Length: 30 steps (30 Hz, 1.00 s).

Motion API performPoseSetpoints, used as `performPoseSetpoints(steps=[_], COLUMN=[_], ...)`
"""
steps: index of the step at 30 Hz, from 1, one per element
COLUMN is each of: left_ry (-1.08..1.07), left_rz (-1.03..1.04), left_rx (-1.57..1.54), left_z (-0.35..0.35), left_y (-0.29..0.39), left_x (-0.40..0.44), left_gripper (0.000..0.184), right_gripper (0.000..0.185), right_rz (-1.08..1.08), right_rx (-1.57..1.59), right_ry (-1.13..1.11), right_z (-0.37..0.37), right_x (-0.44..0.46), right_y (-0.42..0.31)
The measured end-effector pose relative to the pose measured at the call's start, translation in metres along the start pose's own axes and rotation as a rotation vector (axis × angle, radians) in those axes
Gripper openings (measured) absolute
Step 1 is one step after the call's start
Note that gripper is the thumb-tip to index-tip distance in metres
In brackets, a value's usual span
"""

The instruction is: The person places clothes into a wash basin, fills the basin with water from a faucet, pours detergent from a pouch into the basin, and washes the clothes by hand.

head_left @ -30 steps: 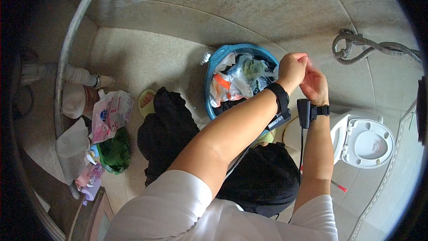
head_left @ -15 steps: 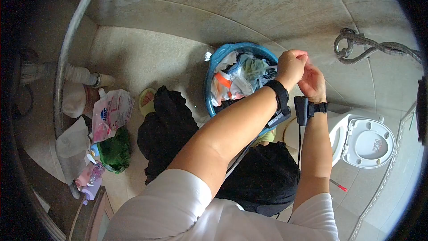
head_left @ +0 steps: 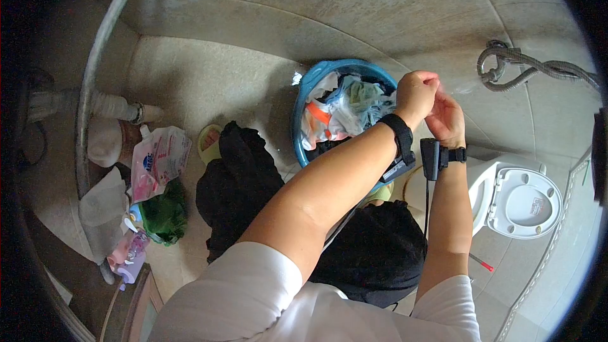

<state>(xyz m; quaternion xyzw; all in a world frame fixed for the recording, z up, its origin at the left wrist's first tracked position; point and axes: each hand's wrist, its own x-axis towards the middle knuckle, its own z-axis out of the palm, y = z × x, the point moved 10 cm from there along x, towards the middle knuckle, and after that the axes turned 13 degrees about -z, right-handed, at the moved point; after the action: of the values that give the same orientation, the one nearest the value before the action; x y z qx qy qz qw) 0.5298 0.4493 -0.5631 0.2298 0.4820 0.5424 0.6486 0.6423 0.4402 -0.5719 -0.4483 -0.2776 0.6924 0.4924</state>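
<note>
My left hand (head_left: 417, 97) is raised over the right rim of a blue basin (head_left: 296, 128). Its fingers are bunched, tips pressed together. Close against it is my right hand (head_left: 448, 119), palm turned inward and fingers curled toward the left fingertips. Anything pinched between the hands is hidden or too small to name. A faint whitish blur shows just right of the fingertips. Inside the basin lies a heap of wet-looking clothes (head_left: 342, 111) in white, orange, pale green and dark colours. Black straps with small devices circle both wrists.
A white toilet (head_left: 529, 202) stands at the right, below a coiled metal hose (head_left: 506, 69) on the wall. At left are a pink-and-white detergent pouch (head_left: 158, 161), a green bag (head_left: 164, 214), several bottles and a grey pipe (head_left: 95, 69). Slippered feet flank the basin.
Both hands stay together in nearly the same place, shifted very slightly right. A whitish blur beside the fingertips shows more than before. The clothes remain in the basin.
</note>
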Motion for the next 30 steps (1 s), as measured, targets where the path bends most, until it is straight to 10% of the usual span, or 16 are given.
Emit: performPoseSetpoints(steps=[30], left_ry=[0.037], left_rz=[0.008], left_rx=[0.048], left_z=[-0.004], left_y=[-0.004], left_x=[0.001], left_gripper=[0.017], right_gripper=[0.024], right_rz=[0.04], right_rx=[0.201], right_ry=[-0.168], right_z=[-0.007], right_x=[0.007], right_y=[0.011])
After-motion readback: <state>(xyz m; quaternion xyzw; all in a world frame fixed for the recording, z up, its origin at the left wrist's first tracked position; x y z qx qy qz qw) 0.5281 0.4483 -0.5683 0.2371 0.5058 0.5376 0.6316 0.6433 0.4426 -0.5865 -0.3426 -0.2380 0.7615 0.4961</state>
